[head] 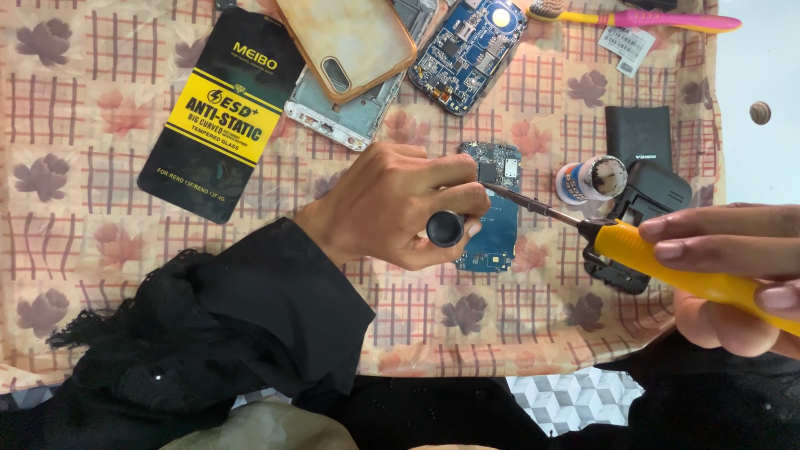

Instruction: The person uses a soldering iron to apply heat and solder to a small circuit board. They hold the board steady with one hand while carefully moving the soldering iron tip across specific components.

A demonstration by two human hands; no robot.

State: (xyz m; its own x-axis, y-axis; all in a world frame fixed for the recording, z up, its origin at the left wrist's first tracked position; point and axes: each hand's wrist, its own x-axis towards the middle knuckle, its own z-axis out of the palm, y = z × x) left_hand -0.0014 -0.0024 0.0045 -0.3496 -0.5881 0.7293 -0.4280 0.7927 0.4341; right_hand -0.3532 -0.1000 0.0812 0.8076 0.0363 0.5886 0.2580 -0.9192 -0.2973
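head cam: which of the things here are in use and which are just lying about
In use:
left hand
right hand
yellow-handled soldering iron
small blue circuit board

Lying about:
black and yellow glass-protector packet
phone back cover
larger blue circuit board
toothbrush
small round tub

A small blue rectangular circuit board point(498, 208) dotted with chips and silver shields lies flat on the cloth, partly under the left hand's fingertips. A yellow-handled soldering iron point(675, 262), gripped in the right hand, slants leftward, its thin dark metal tip touching the board's upper part beside those fingertips.
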